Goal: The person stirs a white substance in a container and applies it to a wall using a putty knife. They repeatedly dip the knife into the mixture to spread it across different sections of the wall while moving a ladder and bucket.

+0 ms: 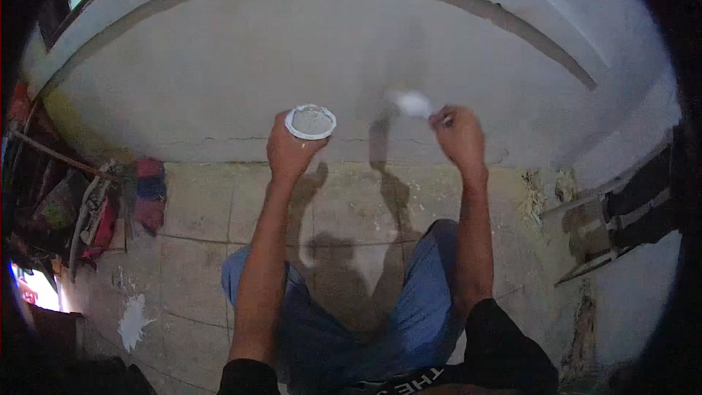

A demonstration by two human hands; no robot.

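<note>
My left hand is wrapped round a small white cup, held upright, with greyish-white material inside. To the right, my right hand is closed on the handle of a tool whose white, motion-blurred end points left. That end is apart from the cup, in front of the pale wall. Whether the tool touches the wall I cannot tell.
Tiled floor lies below, with a white splatter at the left. Cluttered items and a red bundle stand at the far left. A dark-framed object is at the right. My bent knees are below my hands.
</note>
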